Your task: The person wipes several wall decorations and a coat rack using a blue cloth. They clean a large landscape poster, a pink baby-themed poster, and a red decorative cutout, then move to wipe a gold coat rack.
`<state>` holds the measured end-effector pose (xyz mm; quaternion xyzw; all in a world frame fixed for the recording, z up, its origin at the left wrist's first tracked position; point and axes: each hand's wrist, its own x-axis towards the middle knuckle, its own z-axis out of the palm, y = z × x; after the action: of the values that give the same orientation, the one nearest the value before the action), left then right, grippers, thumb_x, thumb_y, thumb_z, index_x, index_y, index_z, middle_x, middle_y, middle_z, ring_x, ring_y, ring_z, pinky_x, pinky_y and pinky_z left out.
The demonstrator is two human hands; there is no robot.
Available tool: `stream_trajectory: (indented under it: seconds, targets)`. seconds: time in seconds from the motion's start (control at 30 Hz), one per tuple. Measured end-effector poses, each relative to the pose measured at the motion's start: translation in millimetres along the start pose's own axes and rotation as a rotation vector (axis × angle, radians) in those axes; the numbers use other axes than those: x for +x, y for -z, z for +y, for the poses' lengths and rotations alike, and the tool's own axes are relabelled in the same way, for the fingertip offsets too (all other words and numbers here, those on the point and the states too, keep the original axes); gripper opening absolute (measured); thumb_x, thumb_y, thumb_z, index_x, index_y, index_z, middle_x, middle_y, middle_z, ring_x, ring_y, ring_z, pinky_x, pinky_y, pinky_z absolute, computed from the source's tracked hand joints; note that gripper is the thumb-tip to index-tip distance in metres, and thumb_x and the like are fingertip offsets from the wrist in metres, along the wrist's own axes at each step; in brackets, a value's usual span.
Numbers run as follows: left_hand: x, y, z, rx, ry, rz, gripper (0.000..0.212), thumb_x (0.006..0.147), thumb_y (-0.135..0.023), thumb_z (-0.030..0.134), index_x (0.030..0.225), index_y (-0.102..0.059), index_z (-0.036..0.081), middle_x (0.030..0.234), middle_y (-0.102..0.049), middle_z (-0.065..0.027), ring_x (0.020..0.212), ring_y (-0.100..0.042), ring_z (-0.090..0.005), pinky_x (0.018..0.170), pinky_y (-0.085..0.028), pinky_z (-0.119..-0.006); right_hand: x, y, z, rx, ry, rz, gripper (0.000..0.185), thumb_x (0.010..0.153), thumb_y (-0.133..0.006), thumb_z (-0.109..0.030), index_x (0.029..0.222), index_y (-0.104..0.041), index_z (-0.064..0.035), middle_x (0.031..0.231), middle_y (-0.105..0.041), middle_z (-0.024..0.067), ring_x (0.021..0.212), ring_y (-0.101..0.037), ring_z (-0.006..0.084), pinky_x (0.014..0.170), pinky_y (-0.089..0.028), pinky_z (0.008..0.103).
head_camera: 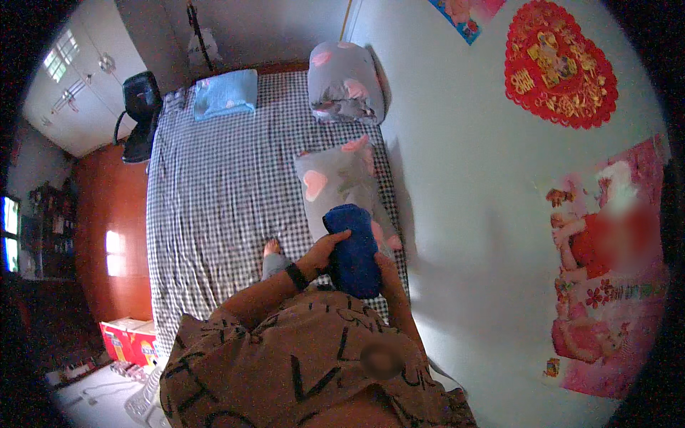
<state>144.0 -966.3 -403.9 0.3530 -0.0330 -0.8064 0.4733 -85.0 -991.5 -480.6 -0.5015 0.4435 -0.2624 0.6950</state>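
Observation:
Between my two hands is a dark blue folded bundle (353, 251), seemingly cloth, held just in front of my body. My left hand (322, 250) grips its left side with the thumb on top. On the opposite edge, the fingers of my right hand (386, 270) are partly hidden behind the bundle. A grey pillow (334, 174) with pink hearts lies flat beyond it, partly covered by the bundle in this view. Under the pillow spreads a black-and-white checked bedsheet (225, 176).
A folded light blue cloth (227, 93) and a bulky grey folded quilt (345, 80) sit at the bed's far end. The wall (465, 176) borders the right side. A black chair (142, 117) stands left; a red box (128, 339) is at lower left.

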Motion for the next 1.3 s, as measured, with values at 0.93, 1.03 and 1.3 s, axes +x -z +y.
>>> stream_trajectory:
  seconds: [0.93, 1.03, 1.3]
  targets:
    - [-14, 164, 357, 0.120, -0.168, -0.024, 0.053, 0.088, -0.062, 0.032, 0.127, -0.047, -0.002, 0.120, -0.057, -0.0139, 0.105, -0.058, -0.0290, 0.091, -0.048, -0.040, 303, -280, -121, 0.621, -0.327, -0.063, 0.055, 0.088, -0.059, -0.040, 0.128, -0.049, -0.0026, 0.113, -0.062, 0.0143, 0.090, -0.065, 0.0273, 0.083, -0.053, 0.0403]
    - [11, 165, 401, 0.196, -0.147, -0.041, 0.052, 0.087, -0.064, 0.031, 0.125, -0.050, -0.001, 0.119, -0.058, -0.0129, 0.104, -0.058, -0.0286, 0.090, -0.048, -0.040, 354, -286, -113, 0.673, -0.203, 0.113, 0.050, 0.091, -0.057, -0.039, 0.127, -0.052, -0.0058, 0.114, -0.063, 0.0112, 0.093, -0.064, 0.0262, 0.086, -0.051, 0.0411]
    - [66, 158, 521, 0.410, -0.206, 0.037, 0.044, 0.088, -0.060, 0.029, 0.120, -0.054, -0.001, 0.113, -0.062, -0.0112, 0.100, -0.061, -0.0254, 0.089, -0.048, -0.038, 465, -313, -166, 0.836, -0.233, -0.005, 0.055, 0.091, -0.051, -0.050, 0.125, -0.055, -0.0073, 0.118, -0.062, 0.0122, 0.097, -0.063, 0.0271, 0.090, -0.049, 0.0414]
